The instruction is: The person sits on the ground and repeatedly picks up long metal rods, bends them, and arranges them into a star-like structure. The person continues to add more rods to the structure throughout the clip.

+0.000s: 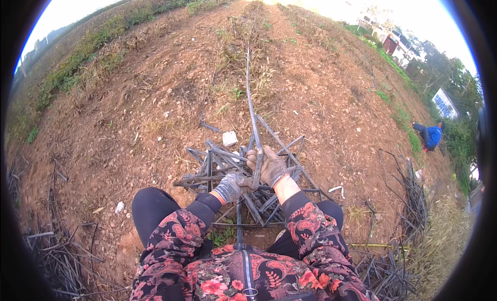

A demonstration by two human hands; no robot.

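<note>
A long, flat strip of dark grey drip irrigation tape (250, 103) runs from my hands away along the row of dry plants. My right hand (271, 168), in a soiled work glove, is closed around it. Lower and to the left, my left hand (231, 187), in a grey knitted glove, grips the same strip near a bend. Under both hands lies a loose pile of folded tape (209, 161), its angular folds sticking out on several sides. This pile rests on the soil between my bent knees, partly hidden by my hands and forearms.
More heaps of dark tape lie at the left (66, 258) and right (413, 204). A white lump (230, 138) sits just beyond the pile. Dry plants (233, 48) line the row ahead. At the far right, a person in blue (433, 137) is near a signboard (445, 103).
</note>
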